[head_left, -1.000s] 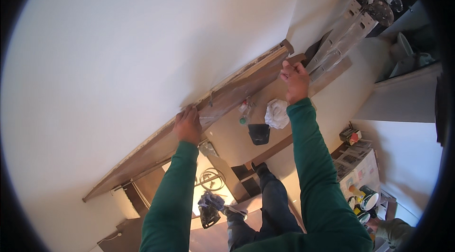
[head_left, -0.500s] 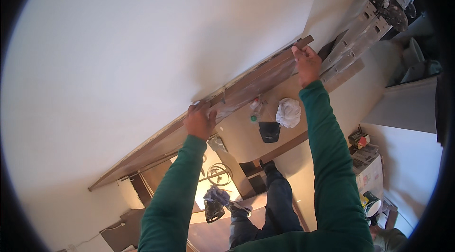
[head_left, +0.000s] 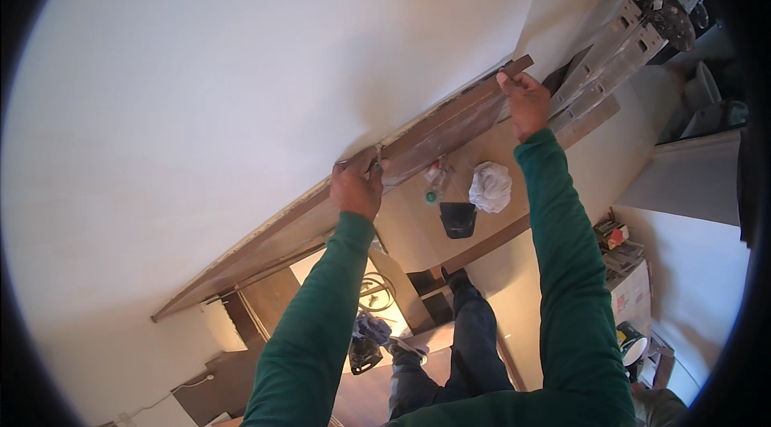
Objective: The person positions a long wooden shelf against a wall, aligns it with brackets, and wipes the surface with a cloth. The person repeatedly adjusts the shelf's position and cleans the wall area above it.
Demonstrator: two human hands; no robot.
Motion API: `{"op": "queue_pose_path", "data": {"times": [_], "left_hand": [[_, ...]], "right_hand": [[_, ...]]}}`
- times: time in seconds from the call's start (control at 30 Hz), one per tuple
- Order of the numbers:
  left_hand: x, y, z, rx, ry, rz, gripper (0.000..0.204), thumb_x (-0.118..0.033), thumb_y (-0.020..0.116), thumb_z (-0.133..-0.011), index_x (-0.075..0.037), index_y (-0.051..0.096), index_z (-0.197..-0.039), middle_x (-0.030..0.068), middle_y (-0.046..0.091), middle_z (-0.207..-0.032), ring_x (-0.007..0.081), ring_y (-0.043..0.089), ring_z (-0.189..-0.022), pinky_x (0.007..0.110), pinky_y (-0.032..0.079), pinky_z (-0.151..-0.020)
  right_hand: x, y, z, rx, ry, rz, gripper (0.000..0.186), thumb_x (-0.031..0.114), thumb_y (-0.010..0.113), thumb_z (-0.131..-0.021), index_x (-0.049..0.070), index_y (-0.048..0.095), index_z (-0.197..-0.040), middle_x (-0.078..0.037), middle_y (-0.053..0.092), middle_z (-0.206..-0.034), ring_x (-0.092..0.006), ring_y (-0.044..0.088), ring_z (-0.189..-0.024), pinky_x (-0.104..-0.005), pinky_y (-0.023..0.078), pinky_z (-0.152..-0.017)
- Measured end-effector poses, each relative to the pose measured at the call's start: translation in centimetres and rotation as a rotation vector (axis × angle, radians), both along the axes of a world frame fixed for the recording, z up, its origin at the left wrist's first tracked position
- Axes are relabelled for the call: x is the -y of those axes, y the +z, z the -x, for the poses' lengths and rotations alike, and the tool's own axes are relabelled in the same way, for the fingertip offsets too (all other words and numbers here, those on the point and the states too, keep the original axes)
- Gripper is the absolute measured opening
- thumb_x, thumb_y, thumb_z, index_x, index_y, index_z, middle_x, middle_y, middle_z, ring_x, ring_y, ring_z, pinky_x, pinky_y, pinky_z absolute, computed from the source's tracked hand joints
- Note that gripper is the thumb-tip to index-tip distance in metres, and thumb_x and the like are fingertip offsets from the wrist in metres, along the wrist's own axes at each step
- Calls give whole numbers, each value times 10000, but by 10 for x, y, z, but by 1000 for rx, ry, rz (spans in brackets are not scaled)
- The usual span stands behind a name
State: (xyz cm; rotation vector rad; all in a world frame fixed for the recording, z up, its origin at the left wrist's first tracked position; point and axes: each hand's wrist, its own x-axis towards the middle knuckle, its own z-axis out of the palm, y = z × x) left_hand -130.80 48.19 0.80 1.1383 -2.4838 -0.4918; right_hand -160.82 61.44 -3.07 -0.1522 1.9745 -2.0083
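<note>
Both hands have slid further apart along the long brown wooden strip (head_left: 438,134); left hand (head_left: 356,186) and right hand (head_left: 524,102) fingers grip it at frame centre.

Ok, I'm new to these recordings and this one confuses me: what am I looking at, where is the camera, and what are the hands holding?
No machine here: a person in green sleeves works with bare hands. The one picture comes from a wide fisheye camera worn on the head, so straight edges bend and the forearms enter from the lower edge. The person looks steeply up and along a white wall. The left hand and the right hand each grip a long brown wooden strip, held against the wall where darker wood panelling ends. Lower down you see the person's legs in dark trousers, a white crumpled cloth, a dark small container and a metal ladder leaning at the upper right.
</note>
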Motion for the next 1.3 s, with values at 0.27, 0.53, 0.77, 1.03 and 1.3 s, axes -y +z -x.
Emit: {"op": "queue_pose_path", "data": {"times": [0.27, 0.53, 0.77, 1.03, 1.3], "left_hand": [[-1, -2, -1, 70, 27, 30, 269, -265, 768, -833, -206, 729, -1093, 3, 740, -1080, 307, 606, -980, 429, 528, -839], [1, -4, 0, 53, -25, 90, 294, -237, 801, -787, -165, 733, -1064, 53, 727, -990, 315, 613, -949, 446, 530, -787], [-1, -5, -2, 62, 1, 76, 290, -222, 767, -815, -193, 717, -1099, 5, 732, -1052, 294, 594, -977, 431, 534, -816], [-12, -9, 6, -61, 1, 61, 380, -249, 793, -785, -84, 725, -1121, 85, 685, -1092, 333, 564, -965, 431, 482, -883], [-5, -10, -10, -67, -154, 218, 374, -110, 667, -804, -52, 698, -1172, 120, 665, -1103, 355, 560, -1050, 461, 499, -904]], "right_hand": [[-4, 16, -5, 68, 0, 13, 338, 133, 776, -839, 52, 533, -618, 81, 387, -600, -59, 310, -580, -268, 266, -516], [0, 13, -2, -83, -18, -15, 309, 129, 769, -818, 26, 546, -632, 58, 428, -598, -75, 349, -578, -293, 313, -520], [1, -4, -7, -52, -62, -137, 315, 155, 787, -813, 27, 556, -643, 39, 451, -599, -91, 373, -576, -279, 350, -544], [-5, -15, 10, -70, -56, -45, 267, 113, 792, -810, 50, 547, -723, 23, 506, -673, -92, 435, -627, -262, 378, -581], [-9, 1, 6, 87, -16, 78, 270, 113, 786, -816, 75, 532, -731, 15, 545, -677, -84, 487, -610, -250, 400, -565]]}}
